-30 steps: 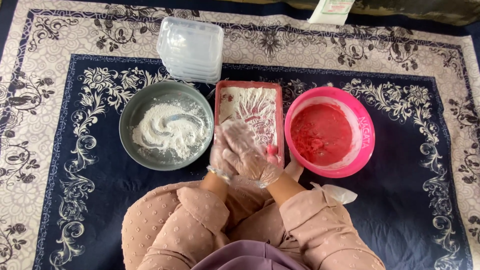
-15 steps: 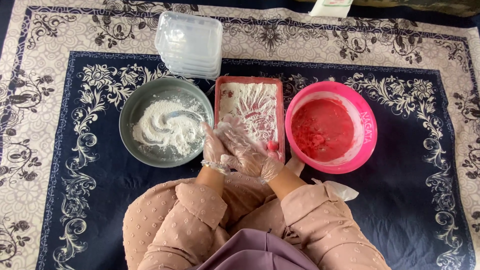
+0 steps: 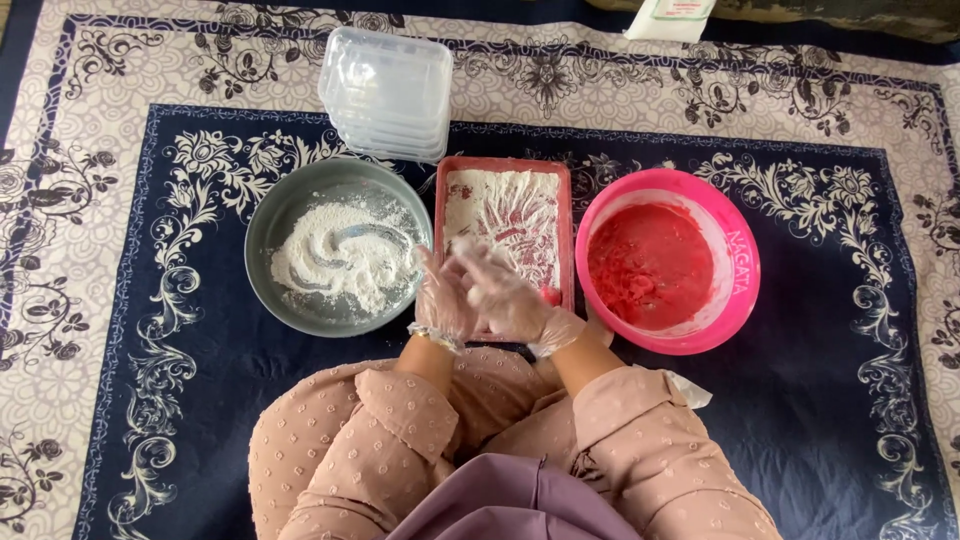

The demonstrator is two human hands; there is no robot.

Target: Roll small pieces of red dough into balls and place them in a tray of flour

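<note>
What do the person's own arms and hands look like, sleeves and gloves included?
Both arms wear loose dusty-pink sleeves dotted with small raised tufts. The left hand and right hand are covered by thin, clear disposable gloves dusted with white flour, bunched at the wrists. No jewellery or markings show.

A patterned rug (image 3: 120,300) covers the whole floor, its navy centre scrolled with cream flowers and framed by a pale lace-like border toward 9, 12 and 3 o'clock, all under soft, even light casting only faint shadows.
</note>
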